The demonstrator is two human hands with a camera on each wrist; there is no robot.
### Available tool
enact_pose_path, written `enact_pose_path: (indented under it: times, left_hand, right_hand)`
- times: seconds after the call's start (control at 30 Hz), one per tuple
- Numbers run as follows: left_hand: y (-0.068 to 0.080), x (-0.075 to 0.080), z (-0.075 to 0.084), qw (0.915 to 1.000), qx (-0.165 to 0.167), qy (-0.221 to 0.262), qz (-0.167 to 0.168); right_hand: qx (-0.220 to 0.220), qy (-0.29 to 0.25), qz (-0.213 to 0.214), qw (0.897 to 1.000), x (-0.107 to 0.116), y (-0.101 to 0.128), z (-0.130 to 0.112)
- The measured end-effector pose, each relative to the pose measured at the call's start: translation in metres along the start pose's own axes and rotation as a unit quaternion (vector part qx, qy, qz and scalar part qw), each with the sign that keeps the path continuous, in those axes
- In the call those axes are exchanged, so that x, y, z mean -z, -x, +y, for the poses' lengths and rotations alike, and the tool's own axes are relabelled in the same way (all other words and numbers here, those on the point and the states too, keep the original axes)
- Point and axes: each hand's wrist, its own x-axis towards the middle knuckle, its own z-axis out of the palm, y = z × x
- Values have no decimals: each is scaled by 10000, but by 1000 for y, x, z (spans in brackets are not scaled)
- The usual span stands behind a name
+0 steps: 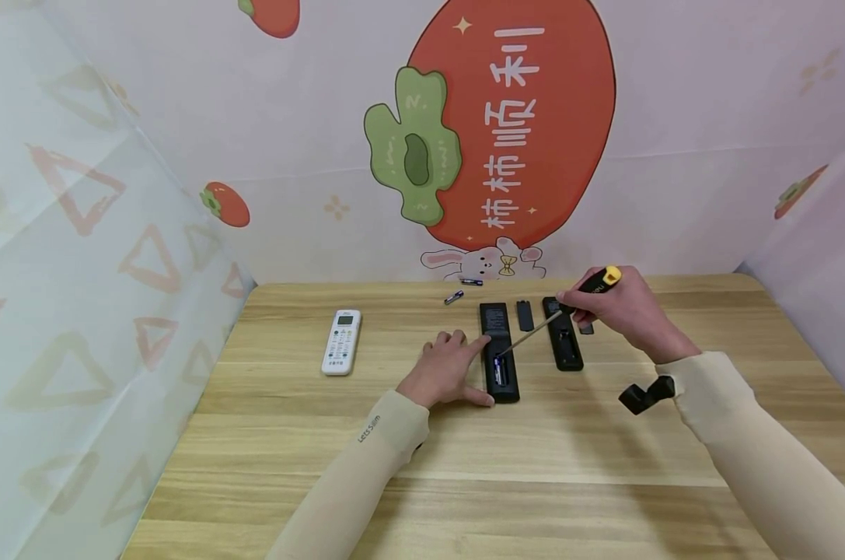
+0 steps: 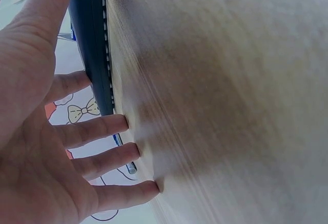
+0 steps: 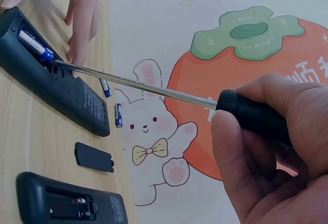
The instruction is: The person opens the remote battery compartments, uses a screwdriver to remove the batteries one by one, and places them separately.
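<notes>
One battery (image 3: 35,45) sits in the remote (image 1: 500,351); my left hand (image 1: 445,372) presses it flat while my right hand (image 1: 621,307) grips the screwdriver (image 3: 154,87), prying. Next, I think, lever gently.

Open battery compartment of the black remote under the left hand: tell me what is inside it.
One blue-tipped battery lies in the black remote, with the screwdriver tip at its end. The rest of the bay is dark, so contacts or a second cell cannot be made out.
</notes>
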Motion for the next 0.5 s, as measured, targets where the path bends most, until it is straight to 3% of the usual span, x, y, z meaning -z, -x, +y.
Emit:
enact_pose_path:
  times: [0.5]
  left_hand:
    - [-1,-2,-1,10000,65,48,-25]
  right_hand:
    - [-209,-17,149,9997,-2,-2,-3]
